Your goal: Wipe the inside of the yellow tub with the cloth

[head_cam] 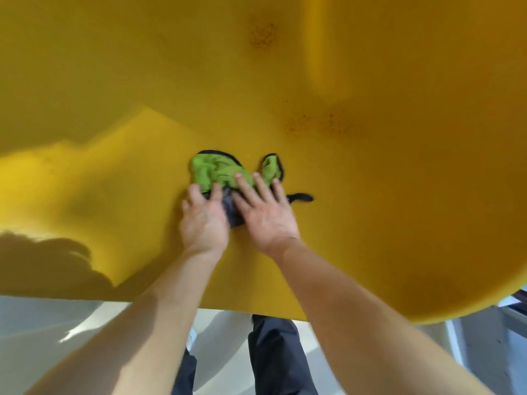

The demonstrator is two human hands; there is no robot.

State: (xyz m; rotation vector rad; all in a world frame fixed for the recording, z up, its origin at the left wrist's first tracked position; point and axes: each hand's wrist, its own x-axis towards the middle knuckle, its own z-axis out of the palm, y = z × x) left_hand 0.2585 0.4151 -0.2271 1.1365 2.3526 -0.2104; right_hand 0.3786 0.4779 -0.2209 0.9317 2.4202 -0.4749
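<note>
The yellow tub (399,195) fills most of the view, and I look into its inside. A green cloth (216,171) with a dark edge and grey underside lies bunched on the tub's inner surface. My left hand (204,220) presses flat on the cloth's near left part. My right hand (263,213) lies flat on its right part, fingers spread over the green fabric. A dark loop of the cloth sticks out to the right of my right hand. Both forearms reach in over the tub's near rim.
Two speckled brownish patches mark the tub's surface, one at the top (262,35) and one right of centre (316,125). A shadow falls on the left inside wall (48,263). Below the rim are a pale floor (42,332) and my dark trousers (273,357).
</note>
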